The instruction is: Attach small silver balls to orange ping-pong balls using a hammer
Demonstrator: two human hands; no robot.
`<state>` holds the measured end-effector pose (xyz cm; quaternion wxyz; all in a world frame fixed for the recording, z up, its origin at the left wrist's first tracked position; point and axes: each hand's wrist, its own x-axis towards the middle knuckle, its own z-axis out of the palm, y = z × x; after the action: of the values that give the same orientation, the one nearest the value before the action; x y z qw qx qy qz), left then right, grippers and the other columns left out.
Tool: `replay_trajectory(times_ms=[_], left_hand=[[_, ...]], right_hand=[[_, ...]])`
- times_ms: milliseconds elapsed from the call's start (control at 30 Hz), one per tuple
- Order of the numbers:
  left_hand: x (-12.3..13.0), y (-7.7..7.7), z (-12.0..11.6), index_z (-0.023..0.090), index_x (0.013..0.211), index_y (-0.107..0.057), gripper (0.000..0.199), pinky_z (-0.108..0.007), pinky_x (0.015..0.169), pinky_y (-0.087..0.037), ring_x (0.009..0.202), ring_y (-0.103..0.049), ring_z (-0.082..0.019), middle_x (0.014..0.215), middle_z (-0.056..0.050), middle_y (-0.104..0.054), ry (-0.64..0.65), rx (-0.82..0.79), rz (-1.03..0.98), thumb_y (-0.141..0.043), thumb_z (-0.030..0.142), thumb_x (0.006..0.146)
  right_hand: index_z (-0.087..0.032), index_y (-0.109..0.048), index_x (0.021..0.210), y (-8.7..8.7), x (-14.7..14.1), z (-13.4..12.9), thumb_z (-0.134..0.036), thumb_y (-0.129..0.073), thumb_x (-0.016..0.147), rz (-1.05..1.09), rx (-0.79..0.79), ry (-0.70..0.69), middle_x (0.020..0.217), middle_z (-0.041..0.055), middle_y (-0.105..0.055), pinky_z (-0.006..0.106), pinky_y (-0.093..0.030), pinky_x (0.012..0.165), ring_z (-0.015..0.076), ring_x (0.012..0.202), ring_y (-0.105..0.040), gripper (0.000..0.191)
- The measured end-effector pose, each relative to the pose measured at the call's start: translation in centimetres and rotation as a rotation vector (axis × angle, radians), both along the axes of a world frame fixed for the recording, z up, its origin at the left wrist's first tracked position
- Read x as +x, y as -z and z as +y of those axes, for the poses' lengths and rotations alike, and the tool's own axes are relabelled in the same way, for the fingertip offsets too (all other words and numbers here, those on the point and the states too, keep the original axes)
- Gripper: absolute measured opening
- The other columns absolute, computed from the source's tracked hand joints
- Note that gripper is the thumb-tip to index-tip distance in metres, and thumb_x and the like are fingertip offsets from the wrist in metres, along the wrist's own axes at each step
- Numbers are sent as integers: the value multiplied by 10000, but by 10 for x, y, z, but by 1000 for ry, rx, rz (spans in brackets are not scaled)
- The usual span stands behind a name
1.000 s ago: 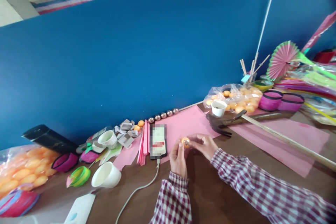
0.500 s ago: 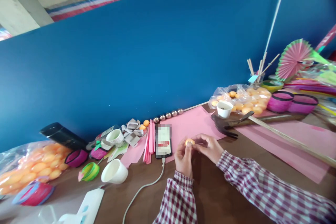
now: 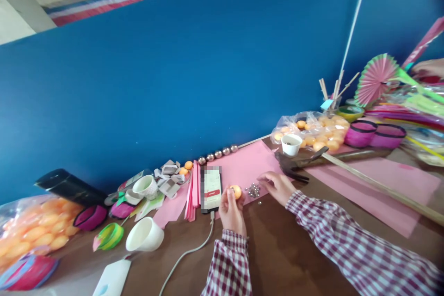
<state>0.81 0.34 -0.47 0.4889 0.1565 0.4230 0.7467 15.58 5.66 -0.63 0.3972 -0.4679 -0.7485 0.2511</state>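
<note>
My left hand (image 3: 233, 212) is closed around an orange ping-pong ball (image 3: 236, 191), pinched between thumb and fingers over the edge of a pink paper sheet (image 3: 249, 164). Just right of it lies a small pile of shiny silvery bead-like pieces (image 3: 254, 189), with one stray piece (image 3: 260, 203) on the brown table. Beside that pile is my right hand (image 3: 279, 188), its fingers stretched out to the left and apart from the ball; nothing shows in them. A phone (image 3: 211, 189) on a charging cable lies left of my left hand.
Behind my right hand lie a hammer-like tool (image 3: 343, 169), a small white cup (image 3: 291, 144) and a bag of orange balls (image 3: 329, 132). Metallic balls (image 3: 218, 153) line the blue partition (image 3: 173, 69). A white cup (image 3: 144, 235) and another ball bag (image 3: 38, 229) are at left.
My right hand has come away from the ball and moved right, uncovering the silvery pile. My left hand keeps the ball. The view has shifted slightly right.
</note>
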Motion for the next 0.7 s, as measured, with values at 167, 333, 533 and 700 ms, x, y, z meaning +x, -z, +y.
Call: replay_trajectory(times_ms=[167,333,533,700], left_hand=[[0,-1,-4,114,939,-581,456,-190,454,-427,501,-534,-90,601,-41,-594,63,-46,47,-510,492,693],[1,1,-8,71,976,-576,557,-175,385,-347,408,-446,-71,492,-19,-536,75,-27,98,-426,542,720],[3,-3,-9,84,989,-565,554,-184,404,-354,429,-460,-79,528,-22,-554,22,-68,98,-431,546,713],[4,-5,-9,94,950,-577,532,-196,418,-370,440,-478,-89,532,-24,-561,16,-119,76,-432,548,712]], right_hand=[[-178,-617,759,-1,2,0,-239,-443,796,-181,106,-34,771,49,-635,301,-414,723,169,758,-558,188],[-184,-582,954,-7,0,-5,-324,-560,723,-196,151,-135,927,62,-611,327,-386,804,198,900,-507,270],[-184,-605,846,-10,4,0,-388,-726,502,-234,133,-296,904,64,-589,372,-367,824,230,933,-471,417],[-198,-630,651,-6,3,4,-318,-705,549,-223,125,-314,952,56,-560,373,-369,823,231,982,-441,174]])
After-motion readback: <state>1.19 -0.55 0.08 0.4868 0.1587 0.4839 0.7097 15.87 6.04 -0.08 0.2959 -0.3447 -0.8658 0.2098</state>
